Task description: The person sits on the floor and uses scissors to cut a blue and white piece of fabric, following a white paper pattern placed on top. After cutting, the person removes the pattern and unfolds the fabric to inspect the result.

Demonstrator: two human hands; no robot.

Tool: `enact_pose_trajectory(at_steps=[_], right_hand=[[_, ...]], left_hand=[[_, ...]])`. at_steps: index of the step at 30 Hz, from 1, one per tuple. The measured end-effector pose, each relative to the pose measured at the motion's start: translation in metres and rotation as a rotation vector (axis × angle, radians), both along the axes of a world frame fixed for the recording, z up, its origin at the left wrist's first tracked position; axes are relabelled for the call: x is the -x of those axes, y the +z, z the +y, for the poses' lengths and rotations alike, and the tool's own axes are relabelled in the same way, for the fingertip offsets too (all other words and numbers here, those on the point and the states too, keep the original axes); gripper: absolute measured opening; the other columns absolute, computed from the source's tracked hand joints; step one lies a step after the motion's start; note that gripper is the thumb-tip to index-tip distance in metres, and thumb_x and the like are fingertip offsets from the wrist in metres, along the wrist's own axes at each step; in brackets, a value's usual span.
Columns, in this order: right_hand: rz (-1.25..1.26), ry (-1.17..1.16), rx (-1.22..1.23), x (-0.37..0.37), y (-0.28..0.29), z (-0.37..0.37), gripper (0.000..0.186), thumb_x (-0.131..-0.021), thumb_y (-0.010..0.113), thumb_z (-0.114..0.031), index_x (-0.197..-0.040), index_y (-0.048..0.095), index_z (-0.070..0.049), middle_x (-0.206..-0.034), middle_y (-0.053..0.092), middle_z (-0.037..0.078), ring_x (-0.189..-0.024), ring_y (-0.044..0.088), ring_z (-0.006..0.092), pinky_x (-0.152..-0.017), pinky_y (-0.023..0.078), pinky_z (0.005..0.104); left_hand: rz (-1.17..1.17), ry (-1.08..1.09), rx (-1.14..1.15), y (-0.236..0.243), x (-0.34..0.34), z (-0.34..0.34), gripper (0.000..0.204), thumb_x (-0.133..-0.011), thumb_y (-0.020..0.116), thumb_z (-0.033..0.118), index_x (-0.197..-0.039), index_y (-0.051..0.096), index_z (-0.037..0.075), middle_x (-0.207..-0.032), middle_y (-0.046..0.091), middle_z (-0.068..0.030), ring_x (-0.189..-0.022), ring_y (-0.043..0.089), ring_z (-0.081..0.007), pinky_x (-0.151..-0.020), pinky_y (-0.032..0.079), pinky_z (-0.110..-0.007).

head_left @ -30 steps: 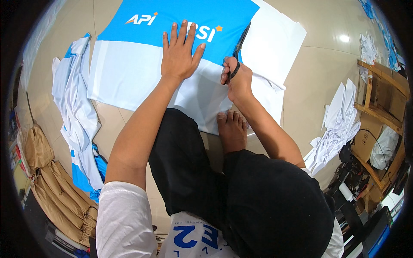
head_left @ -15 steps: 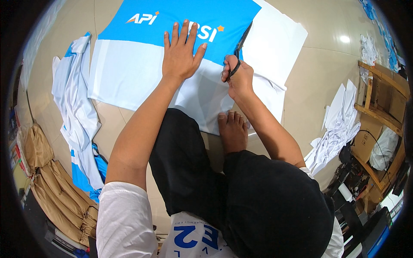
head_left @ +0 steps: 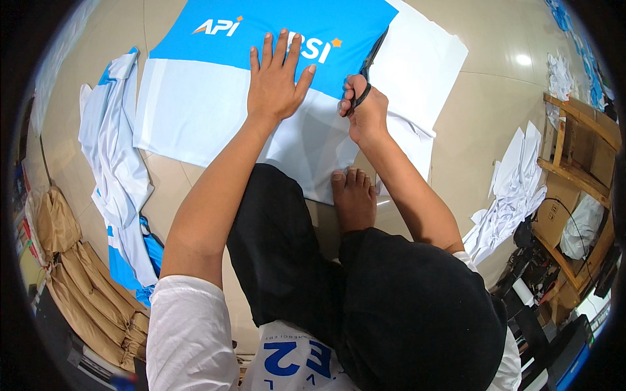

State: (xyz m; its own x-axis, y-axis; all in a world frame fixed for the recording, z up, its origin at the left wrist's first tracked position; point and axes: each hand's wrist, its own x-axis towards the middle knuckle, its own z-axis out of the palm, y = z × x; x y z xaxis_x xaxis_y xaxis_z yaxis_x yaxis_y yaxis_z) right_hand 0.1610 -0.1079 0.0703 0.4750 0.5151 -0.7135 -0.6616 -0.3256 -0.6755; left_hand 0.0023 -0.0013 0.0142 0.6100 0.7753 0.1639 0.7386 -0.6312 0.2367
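Observation:
My left hand (head_left: 277, 85) lies open on a blue and white fabric panel (head_left: 195, 101), fingers spread over printed lettering on the blue part. My right hand (head_left: 365, 107) grips black scissors (head_left: 368, 65), whose blades point away from me along the panel's right edge, where it overlaps a white sheet (head_left: 424, 58). Whether the blades are parted I cannot tell. My bare foot (head_left: 353, 202) rests at the panel's near edge, between my forearms.
Crumpled white-and-blue fabric (head_left: 111, 137) lies at the left, above brown bundled material (head_left: 91, 293). White offcuts (head_left: 505, 195) lie at the right, beside a wooden frame (head_left: 561, 166) holding cardboard and a plastic bag. A tiled floor (head_left: 486, 91) surrounds the panel.
My right hand and the scissors have crept forward and slightly right along the panel's edge. My left hand has shifted very slightly right with the fabric.

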Motion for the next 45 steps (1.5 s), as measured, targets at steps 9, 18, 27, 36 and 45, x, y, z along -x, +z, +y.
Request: enact_pose_trajectory(at_steps=[9, 18, 27, 36, 45], right_hand=[[0.018, 0.007, 0.015, 0.001, -0.002, 0.002, 0.019, -0.094, 0.074, -0.018, -0.088, 0.062, -0.006, -0.069, 0.054, -0.001, -0.055, 0.052, 0.0125, -0.054, 0.044, 0.0305], [0.012, -0.029, -0.005, -0.004, -0.003, 0.011, 0.022, -0.087, 0.075, -0.02, -0.087, 0.062, -0.002, -0.071, 0.054, 0.003, -0.055, 0.052, 0.0137, -0.051, 0.042, 0.0305], [0.018, -0.045, -0.006, -0.005, -0.007, 0.013, 0.019, -0.087, 0.074, -0.017, -0.087, 0.062, -0.002, -0.071, 0.055, 0.003, -0.054, 0.052, 0.0131, -0.049, 0.042, 0.0293], [0.009, -0.048, 0.002, -0.007, -0.003, 0.015, 0.019, -0.088, 0.073, -0.017, -0.084, 0.062, -0.003, -0.071, 0.054, 0.003, -0.055, 0.052, 0.0143, -0.05, 0.041, 0.0314], [0.016, -0.047, -0.021, -0.011, -0.003, 0.022, 0.019, -0.087, 0.072, -0.016, -0.082, 0.06, -0.004, -0.071, 0.054, 0.003, -0.056, 0.051, 0.0138, -0.051, 0.041, 0.0315]], left_hand=[[0.001, 0.001, -0.013, -0.003, 0.0, 0.0, 0.071, -0.111, 0.042, 0.056, -0.169, 0.038, 0.016, -0.175, 0.033, -0.0155, -0.164, 0.022, -0.0414, -0.132, 0.013, -0.064], [0.018, -0.001, -0.008, 0.003, 0.0, 0.0, 0.07, -0.112, 0.043, 0.054, -0.169, 0.037, 0.015, -0.175, 0.032, -0.0159, -0.164, 0.022, -0.0417, -0.132, 0.013, -0.065], [0.017, 0.0, 0.01, 0.002, 0.0, 0.0, 0.071, -0.111, 0.043, 0.055, -0.169, 0.036, 0.016, -0.176, 0.031, -0.0154, -0.164, 0.02, -0.0416, -0.132, 0.013, -0.065], [0.022, 0.002, -0.001, -0.001, 0.001, 0.0, 0.071, -0.111, 0.042, 0.056, -0.17, 0.036, 0.016, -0.176, 0.03, -0.015, -0.165, 0.019, -0.0413, -0.132, 0.012, -0.064], [0.001, -0.001, 0.01, 0.001, 0.001, 0.0, 0.071, -0.111, 0.044, 0.055, -0.169, 0.037, 0.015, -0.176, 0.031, -0.0155, -0.164, 0.02, -0.0421, -0.131, 0.012, -0.065]])
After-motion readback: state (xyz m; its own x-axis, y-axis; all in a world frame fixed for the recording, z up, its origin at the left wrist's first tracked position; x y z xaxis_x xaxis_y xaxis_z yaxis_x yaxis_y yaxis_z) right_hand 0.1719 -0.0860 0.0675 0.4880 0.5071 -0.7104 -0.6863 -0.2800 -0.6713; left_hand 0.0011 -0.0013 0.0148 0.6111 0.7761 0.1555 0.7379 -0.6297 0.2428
